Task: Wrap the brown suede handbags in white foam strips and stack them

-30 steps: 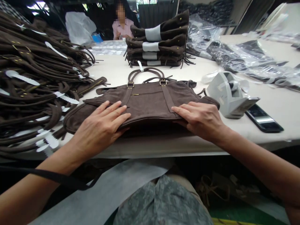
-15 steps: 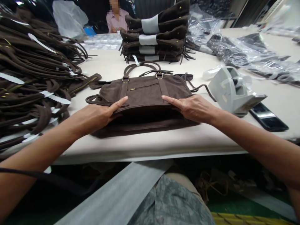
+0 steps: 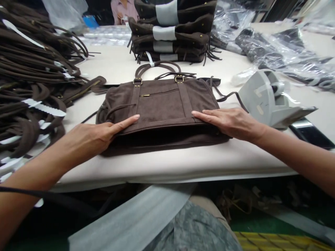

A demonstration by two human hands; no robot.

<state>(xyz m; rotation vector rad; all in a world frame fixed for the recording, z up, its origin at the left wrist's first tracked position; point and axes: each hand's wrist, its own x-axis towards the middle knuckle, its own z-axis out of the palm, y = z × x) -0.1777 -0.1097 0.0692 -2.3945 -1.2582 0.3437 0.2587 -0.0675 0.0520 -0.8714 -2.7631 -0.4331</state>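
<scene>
A dark brown bag (image 3: 162,104) lies on the pale table, its handles (image 3: 157,65) pointing away from me and a small zip across its upper face. At its near left corner, my left hand (image 3: 98,137) grips the edge, thumb on top and the other fingers hidden underneath. My right hand (image 3: 230,122) holds the near right edge in the same way, with its lower fingers out of sight. Between the hands, a dark gap shows along the bag's near side.
Brown bags with white-wrapped straps are heaped at the left (image 3: 31,69). Behind stands a stack of wrapped bags (image 3: 170,35). At the right are a grey tape dispenser (image 3: 269,101), a phone (image 3: 311,132) and plastic-covered items (image 3: 282,52). A person (image 3: 124,12) is at the back.
My hands have moved farther apart along the near edge. The cord that lay by my left hand now rests on the bag's left part. The camera view has shifted somewhat.
</scene>
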